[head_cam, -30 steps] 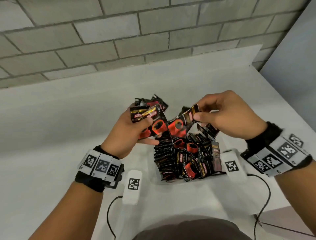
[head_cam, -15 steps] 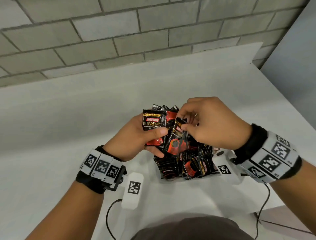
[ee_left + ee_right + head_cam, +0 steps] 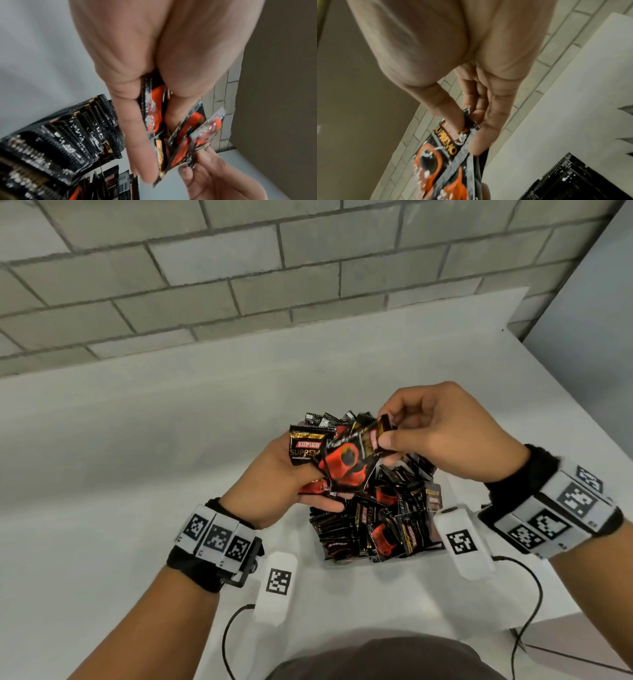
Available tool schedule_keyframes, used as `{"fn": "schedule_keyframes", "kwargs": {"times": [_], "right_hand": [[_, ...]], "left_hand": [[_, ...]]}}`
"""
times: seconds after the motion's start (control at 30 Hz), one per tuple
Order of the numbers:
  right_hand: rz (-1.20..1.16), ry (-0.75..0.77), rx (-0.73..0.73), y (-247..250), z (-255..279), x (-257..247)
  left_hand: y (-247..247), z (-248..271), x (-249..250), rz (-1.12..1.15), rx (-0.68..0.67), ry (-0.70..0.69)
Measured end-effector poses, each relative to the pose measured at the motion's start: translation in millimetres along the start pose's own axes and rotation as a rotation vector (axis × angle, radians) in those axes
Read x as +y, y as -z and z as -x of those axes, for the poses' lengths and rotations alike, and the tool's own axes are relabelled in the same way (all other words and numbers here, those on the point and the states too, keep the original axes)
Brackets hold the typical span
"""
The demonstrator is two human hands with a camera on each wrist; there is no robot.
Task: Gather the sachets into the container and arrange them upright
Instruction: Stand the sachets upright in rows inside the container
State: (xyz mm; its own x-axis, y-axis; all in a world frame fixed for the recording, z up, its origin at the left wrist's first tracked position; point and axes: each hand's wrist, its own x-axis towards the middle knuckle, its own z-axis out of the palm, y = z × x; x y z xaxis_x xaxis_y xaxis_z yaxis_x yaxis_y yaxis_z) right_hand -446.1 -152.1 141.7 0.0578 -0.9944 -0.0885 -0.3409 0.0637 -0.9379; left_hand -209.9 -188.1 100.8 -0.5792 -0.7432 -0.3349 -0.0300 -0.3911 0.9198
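Note:
My left hand (image 3: 291,484) grips a fanned stack of black and red coffee sachets (image 3: 305,448) above the container's far left corner. My right hand (image 3: 442,433) pinches the top edge of one sachet (image 3: 346,463) and holds it against the front of that stack. Below them a clear container (image 3: 370,559) holds several sachets (image 3: 383,522), a row standing upright on its left, others leaning loosely on its right. The left wrist view shows the stack (image 3: 154,115) between my fingers and the upright row (image 3: 68,135). The pinched sachet (image 3: 440,151) fills the right wrist view.
The container sits on a white table (image 3: 137,474) near its front edge. A grey brick wall (image 3: 239,268) runs along the back. The table's right edge (image 3: 582,412) lies close to my right hand. Black cables (image 3: 527,604) hang from both wrist devices.
My right hand picked one sachet from the container and brought it left and up to the stack in my left hand. The left hand stayed about where it was.

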Motion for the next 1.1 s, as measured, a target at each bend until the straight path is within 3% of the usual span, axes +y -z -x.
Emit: {"fn": "schedule_keyframes", "kwargs": {"times": [0.17,0.3,0.4,0.57,0.87,1.1], "right_hand": [[-0.227,-0.027,0.170,6,-6,8],[-0.298,-0.066,0.212,-3,-6,14],[-0.289,-0.028,0.156,-16,-3,14],[-0.197,0.046,0.016,-25,1,12],[0.009,0.099,-0.080,-13,3,3],[0.153,0.137,-0.035,-21,6,8]], "left_hand": [[0,1,-3,0.088,0.054,-0.007],[-2,2,4,0.150,-0.002,-0.039],[-8,2,7,0.112,-0.052,-0.051],[-13,-1,6,0.171,0.056,-0.032],[-8,0,17,0.199,0.061,0.086],[-8,0,18,0.215,0.076,0.063]]}}
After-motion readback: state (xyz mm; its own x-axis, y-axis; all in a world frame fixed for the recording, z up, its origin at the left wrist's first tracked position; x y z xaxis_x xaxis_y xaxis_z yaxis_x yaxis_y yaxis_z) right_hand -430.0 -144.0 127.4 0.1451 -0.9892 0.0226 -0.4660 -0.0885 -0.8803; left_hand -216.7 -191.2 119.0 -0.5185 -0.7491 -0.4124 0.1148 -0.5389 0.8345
